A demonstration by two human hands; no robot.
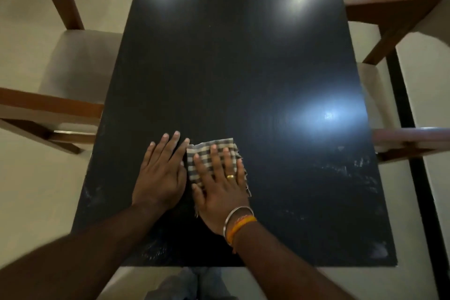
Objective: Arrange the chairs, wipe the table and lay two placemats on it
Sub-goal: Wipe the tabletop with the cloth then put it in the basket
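Wiping stage rn. Right hand flat, grip released, pressing checked cloth on counter near edge. Left hand flat beside it. Smudges remain right side. 2 chairs tucked in, looks done. 0 placemats visible, still left.

Counter surface beyond the cloth lies open to its far edge. Left hand sits just beside the cloth, blocking leftward travel. Chairs flank both long edges.

Dark glossy table with pale smears beside both hands, checked cloth flat under the right hand, wooden cream-seated chairs pushed in, left and right
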